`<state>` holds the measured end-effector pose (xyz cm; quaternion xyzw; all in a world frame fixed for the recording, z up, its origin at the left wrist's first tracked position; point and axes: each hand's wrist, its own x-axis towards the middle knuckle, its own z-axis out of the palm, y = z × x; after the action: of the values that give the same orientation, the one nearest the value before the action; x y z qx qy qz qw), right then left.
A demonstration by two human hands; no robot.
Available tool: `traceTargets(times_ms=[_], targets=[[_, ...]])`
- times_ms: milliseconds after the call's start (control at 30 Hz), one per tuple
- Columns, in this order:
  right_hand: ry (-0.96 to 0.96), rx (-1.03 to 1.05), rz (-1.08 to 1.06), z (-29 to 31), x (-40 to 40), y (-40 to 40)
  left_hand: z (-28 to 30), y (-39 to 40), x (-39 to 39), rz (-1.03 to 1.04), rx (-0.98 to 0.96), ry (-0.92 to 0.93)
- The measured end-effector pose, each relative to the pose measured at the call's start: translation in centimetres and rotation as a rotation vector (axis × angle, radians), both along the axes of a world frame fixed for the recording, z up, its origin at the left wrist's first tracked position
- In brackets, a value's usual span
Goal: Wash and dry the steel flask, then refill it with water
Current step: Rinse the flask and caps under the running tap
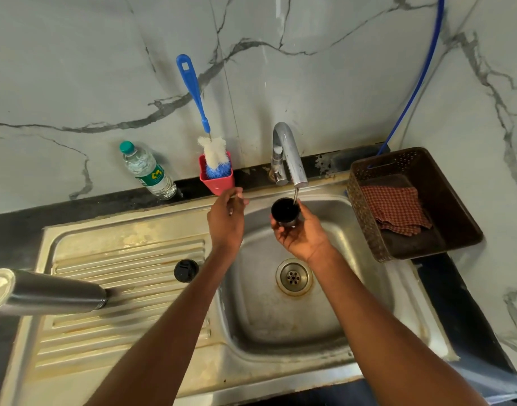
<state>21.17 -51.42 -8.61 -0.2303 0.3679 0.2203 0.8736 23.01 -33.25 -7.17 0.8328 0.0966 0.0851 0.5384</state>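
- Two hands work over the sink (333, 323); my right hand (302, 234) curls round a black cup (285, 211), holding it mouth-up under the tap (289, 155), where a thin stream runs in.
- My left hand (226, 221) hovers just left of the cup, its fingers drawn together near a red holder (217, 180); something thin may be pinched in them, but I cannot tell what.
- On the drainboard (125, 259) to the left lies a black cap (186, 271), apart from everything else.
- Farther left, the flask (49, 291) lies on its side at the edge of the view, mouth toward the camera, with what looks like white foam or cloth at the opening.
- In the holder stands a blue brush (203, 124), propped against the wall.
- A brown basket (368, 200) right of the sink holds a checked cloth (396, 209), and a water bottle (147, 171) stands by the wall.
- My judgement: washing is midway. The cup is being rinsed; the flask body, drying with the cloth, and refilling all seem left.
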Motion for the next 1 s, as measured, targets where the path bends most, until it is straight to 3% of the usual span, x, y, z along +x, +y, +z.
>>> traceTargets(times_ms=[200, 400, 633, 733, 1000], targets=[[0.026, 0.04, -0.027, -0.5, 0.0, 0.3, -0.9, 2.3, -5.1, -0.104, 0.149, 0.065], [0.035, -0.035, -0.015, -0.1, -0.7, 0.1, -3.5, 3.2, -9.7, -0.521, 0.422, 0.073], [0.013, -0.048, -0.084, 0.2, -1.3, 0.5, -6.8, 7.0, -12.7, -0.747, 0.675, 0.05], [0.006, -0.036, -0.106, 0.2, -1.5, 0.8, -7.8, 7.3, -13.1, -0.736, 0.728, -0.009], [-0.178, -0.264, -0.021, 1.2, -0.8, 1.0, -8.1, 7.2, -13.5, -0.66, 0.761, -0.062]])
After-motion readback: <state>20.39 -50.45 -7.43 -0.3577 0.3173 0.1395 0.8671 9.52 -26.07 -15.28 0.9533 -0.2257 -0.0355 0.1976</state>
